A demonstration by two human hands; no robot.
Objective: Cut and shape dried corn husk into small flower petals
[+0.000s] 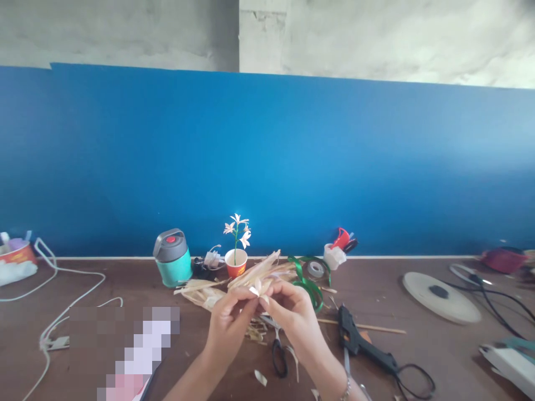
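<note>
Both my hands are raised over the brown table [418, 356], fingertips meeting. My left hand [228, 323] and my right hand [292, 312] pinch together a small pale flower made of dried husk [256, 289]. A pile of dried husk strips [246, 278] lies just behind the hands. Under my right wrist lie black-handled scissors [279, 353]. A black glue gun [359, 340] rests to the right with its cord looping off. A finished husk flower stands in a small red cup [236, 262] at the back.
A teal and grey flask [172, 259], green ribbon [307, 281], a tape roll [316, 269], a white cup [333, 256], a round cream lid [441, 297], white cables [54, 301] at left, a thin stick [376, 327]. A blue board [267, 161] backs the table.
</note>
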